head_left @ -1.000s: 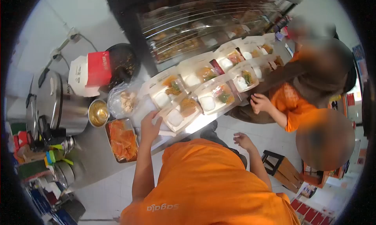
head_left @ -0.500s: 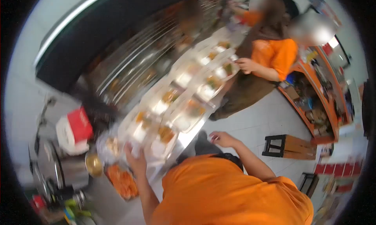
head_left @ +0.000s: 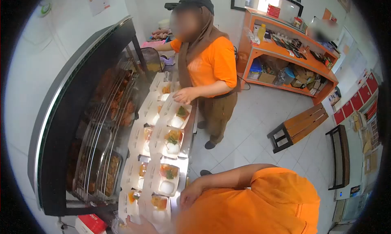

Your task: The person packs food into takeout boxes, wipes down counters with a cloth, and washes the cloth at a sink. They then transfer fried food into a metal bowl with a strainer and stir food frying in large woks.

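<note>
At the bottom of the head view, my left hand is beside the nearest open paper meal box. Its fingers look apart with nothing in them, though the frame edge cuts the hand off. My right hand hangs loosely at the table's edge, fingers pointing down, with no object visible in it. Close by it is a box with a mound of white rice and orange and green food. Several such boxes stand in two rows, lids raised, along the metal table.
A co-worker in an orange shirt stands at the far end, one hand over the boxes. A glass display case with trays of food lines the left. Beyond are a wooden bench, orange shelves and a red-and-white carton.
The view has swung up and levelled, so the rows of boxes now run away from me. My right hand has come in against the table's edge; the left stays by the nearest boxes.
</note>
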`<state>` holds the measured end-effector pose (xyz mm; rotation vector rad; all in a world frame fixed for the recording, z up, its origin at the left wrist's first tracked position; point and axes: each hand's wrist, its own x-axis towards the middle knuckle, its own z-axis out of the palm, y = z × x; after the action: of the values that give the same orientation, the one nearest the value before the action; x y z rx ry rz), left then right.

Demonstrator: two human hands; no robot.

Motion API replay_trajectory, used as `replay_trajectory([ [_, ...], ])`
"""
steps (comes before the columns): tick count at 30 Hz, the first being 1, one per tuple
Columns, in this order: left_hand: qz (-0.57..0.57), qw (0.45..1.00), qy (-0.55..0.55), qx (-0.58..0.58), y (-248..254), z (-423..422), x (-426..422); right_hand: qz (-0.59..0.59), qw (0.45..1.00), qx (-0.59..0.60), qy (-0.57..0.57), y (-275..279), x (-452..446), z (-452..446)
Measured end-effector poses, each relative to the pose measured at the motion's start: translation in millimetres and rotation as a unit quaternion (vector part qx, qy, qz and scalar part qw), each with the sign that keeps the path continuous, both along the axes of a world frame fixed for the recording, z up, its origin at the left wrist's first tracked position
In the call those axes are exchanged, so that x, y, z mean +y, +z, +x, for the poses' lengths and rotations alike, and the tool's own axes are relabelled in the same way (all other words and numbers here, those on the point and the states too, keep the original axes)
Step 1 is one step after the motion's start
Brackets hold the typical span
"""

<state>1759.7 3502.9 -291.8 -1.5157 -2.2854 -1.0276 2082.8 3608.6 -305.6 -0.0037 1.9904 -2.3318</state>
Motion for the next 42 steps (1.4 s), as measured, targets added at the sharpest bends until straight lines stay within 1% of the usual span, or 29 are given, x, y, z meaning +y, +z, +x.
replay_trajectory([
  [3,0.045,0.998,-0.018,-0.036,14,31,24,0.116,0.991,0.072,0.008,-4,24,1],
  [4,0.018,0.997,-0.020,-0.069,11,35,26,0.148,0.978,0.113,-0.094,-13,31,6],
  [5,-0.008,0.995,-0.018,-0.102,1,34,30,0.176,0.953,0.152,-0.192,-28,42,12],
  [6,-0.030,0.990,-0.014,-0.138,-5,38,33,0.203,0.918,0.186,-0.287,-31,52,18],
  [8,-0.043,0.993,-0.026,-0.111,-10,46,37,0.177,0.935,0.123,-0.283,-27,64,38],
  [9,-0.049,0.993,-0.033,-0.098,-5,54,40,0.165,0.941,0.091,-0.280,-24,65,50],
  [10,-0.064,0.991,-0.027,-0.114,0,63,42,0.052,0.967,-0.005,-0.251,-35,64,60],
  [13,-0.074,0.993,-0.010,-0.096,-9,74,41,0.104,0.963,-0.131,-0.211,-44,81,91],
  [15,-0.074,0.991,0.013,-0.106,-14,81,37,0.199,0.939,-0.176,-0.217,-47,90,111],
  [17,-0.086,0.990,0.039,-0.108,-31,77,28,0.206,0.939,-0.189,-0.200,-55,97,129],
  [18,-0.104,0.987,0.061,-0.109,-27,81,26,0.209,0.938,-0.198,-0.191,-61,99,135],
  [21,-0.219,0.955,0.168,-0.111,-1,85,22,0.157,0.948,-0.211,-0.180,-78,93,142],
  [22,-0.236,0.947,0.209,-0.062,-14,73,10,0.164,0.948,-0.218,-0.164,-82,88,141],
  [24,-0.239,0.946,0.212,-0.048,-20,50,-9,0.178,0.946,-0.232,-0.138,-73,83,135],
  [26,-0.219,0.951,0.215,-0.046,-21,35,-25,0.159,0.954,-0.225,-0.117,-70,71,127],
  [29,-0.213,0.962,0.156,-0.072,-42,-10,-54,0.158,0.956,-0.225,-0.100,-61,54,113],
  [30,-0.162,0.969,0.143,-0.116,-43,-15,-53,0.160,0.956,-0.227,-0.095,-60,46,107],
  [33,-0.135,0.978,0.096,-0.131,-39,-30,-57,0.213,0.950,-0.209,-0.086,-58,33,92],
  [34,-0.144,0.972,0.087,-0.164,-38,-33,-57,0.186,0.959,-0.186,-0.107,-51,26,86],
  [36,-0.154,0.959,0.071,-0.227,-35,-40,-57,0.199,0.955,-0.188,-0.116,-39,14,73],
  [39,-0.160,0.966,0.027,-0.203,-23,-39,-56,0.229,0.942,-0.218,-0.109,-33,-1,40],
  [40,-0.160,0.961,0.024,-0.225,-26,-43,-58,0.237,0.937,-0.235,-0.103,-35,-10,28],
  [42,-0.158,0.965,0.003,-0.208,-28,-50,-62,0.266,0.935,-0.221,-0.074,-43,-22,2],
])
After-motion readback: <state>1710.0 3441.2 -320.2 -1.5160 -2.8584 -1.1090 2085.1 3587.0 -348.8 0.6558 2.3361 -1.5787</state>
